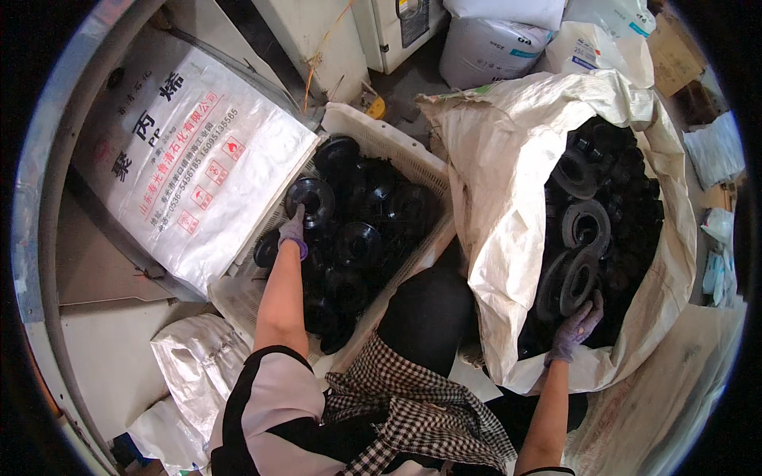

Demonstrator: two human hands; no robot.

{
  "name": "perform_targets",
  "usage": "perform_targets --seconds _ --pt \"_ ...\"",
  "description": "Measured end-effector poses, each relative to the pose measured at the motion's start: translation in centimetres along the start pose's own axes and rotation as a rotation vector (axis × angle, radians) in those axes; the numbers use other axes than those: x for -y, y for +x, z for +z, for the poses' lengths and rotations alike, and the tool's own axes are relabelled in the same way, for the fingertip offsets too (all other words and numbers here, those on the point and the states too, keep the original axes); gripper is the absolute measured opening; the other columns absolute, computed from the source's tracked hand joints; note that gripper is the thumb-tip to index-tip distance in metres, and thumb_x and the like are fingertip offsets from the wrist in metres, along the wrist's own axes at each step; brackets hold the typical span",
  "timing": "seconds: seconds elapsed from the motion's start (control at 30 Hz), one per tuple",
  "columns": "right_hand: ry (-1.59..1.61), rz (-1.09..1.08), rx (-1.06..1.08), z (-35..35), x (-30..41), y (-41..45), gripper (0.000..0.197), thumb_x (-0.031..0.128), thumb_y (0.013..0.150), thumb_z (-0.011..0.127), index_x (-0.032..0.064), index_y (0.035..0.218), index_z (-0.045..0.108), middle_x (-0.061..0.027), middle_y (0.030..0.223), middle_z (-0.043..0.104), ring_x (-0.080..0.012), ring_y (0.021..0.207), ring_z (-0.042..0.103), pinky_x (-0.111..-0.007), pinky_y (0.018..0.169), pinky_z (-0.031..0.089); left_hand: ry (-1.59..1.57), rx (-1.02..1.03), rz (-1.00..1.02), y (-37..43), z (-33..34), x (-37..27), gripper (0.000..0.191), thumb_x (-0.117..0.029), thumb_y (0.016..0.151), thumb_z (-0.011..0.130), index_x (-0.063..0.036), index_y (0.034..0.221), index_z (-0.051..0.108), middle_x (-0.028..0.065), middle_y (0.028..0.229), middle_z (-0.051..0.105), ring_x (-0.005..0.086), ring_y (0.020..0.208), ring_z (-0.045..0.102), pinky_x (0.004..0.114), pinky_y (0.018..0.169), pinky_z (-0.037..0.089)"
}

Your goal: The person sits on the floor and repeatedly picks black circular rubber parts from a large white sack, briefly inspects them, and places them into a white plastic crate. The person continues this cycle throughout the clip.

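Observation:
My left hand point(293, 231), in a purple-grey glove, is at a round black plastic part point(309, 202) with a central hole, its fingers on the near rim. That part lies on others like it in a white perforated plastic crate point(388, 132). My right hand point(577, 328), gloved alike, has its fingers at the lower edge of a black flanged ring point(578, 285) inside a big open white woven sack point(497, 238). Many black parts fill the sack. Whether either hand grips its part cannot be told.
A white printed woven bag point(196, 160) lies flat on the left, beside the crate. Full white bags point(497, 50) stand at the back right, near a cardboard box point(675, 56). Crumpled white sacking point(199, 357) is at lower left. A machine cabinet point(393, 30) stands behind the crate.

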State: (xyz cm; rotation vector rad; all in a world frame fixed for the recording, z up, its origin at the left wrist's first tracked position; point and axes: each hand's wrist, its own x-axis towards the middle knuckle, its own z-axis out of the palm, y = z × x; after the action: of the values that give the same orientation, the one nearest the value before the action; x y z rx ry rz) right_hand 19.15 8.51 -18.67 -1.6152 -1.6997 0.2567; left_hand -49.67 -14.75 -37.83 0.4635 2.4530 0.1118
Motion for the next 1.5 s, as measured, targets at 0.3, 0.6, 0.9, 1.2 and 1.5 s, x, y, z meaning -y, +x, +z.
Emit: perform_targets --seconds 0.3,0.6,0.9,1.2,1.5 --pt "-0.13 0.0 -0.009 -0.5 -1.4 -0.5 0.047 0.032 0.106 0.043 -0.0039 0.135 0.054 -0.0231 0.136 0.055 -0.0383 0.125 0.052 -0.045 0.11 0.038 0.335 -0.432 0.123 -12.1 3.5 -10.3 0.112 -0.052 0.082 0.077 -0.0277 0.164 0.004 0.0218 0.167 0.003 0.0544 0.144 0.023 0.062 0.105 0.041" --pt "-0.17 0.005 0.03 -0.7 -2.0 -0.5 0.045 0.029 0.106 0.043 -0.0035 0.134 0.055 -0.0232 0.135 0.055 -0.0381 0.126 0.052 -0.046 0.11 0.037 0.12 -0.395 0.13 -8.6 4.7 -9.1 0.12 -0.053 0.08 0.078 -0.0184 0.163 -0.002 0.0198 0.165 0.016 0.0432 0.132 0.047 0.055 0.099 0.05" --pt "-0.175 0.012 0.012 -0.8 -2.3 -0.5 0.042 0.027 0.107 0.043 -0.0019 0.134 0.056 -0.0197 0.135 0.057 -0.0342 0.125 0.053 -0.043 0.11 0.039 0.187 -0.289 0.078 -9.4 2.7 -11.5 0.129 -0.047 0.077 0.082 -0.0179 0.161 -0.011 0.0241 0.156 0.033 0.0436 0.128 0.051 0.054 0.101 0.048" --pt "-0.136 0.048 0.022 -0.9 -2.0 -0.8 0.045 0.029 0.107 0.041 -0.003 0.135 0.054 -0.0231 0.136 0.055 -0.0388 0.128 0.05 -0.047 0.112 0.036 0.386 -0.371 0.224 -8.3 5.2 -9.5 0.115 -0.038 0.081 0.078 -0.0195 0.163 0.0 0.0243 0.154 0.036 0.0439 0.127 0.05 0.06 0.102 0.044" --pt "-0.134 0.055 0.029 -0.8 -1.5 -0.8 0.044 0.029 0.106 0.043 -0.0034 0.133 0.055 -0.0227 0.135 0.055 -0.0377 0.127 0.051 -0.046 0.111 0.037 0.427 -0.385 0.264 -8.2 4.7 -9.5 0.112 -0.035 0.082 0.079 -0.0245 0.163 0.002 0.0234 0.154 0.035 0.0431 0.126 0.051 0.061 0.102 0.044"
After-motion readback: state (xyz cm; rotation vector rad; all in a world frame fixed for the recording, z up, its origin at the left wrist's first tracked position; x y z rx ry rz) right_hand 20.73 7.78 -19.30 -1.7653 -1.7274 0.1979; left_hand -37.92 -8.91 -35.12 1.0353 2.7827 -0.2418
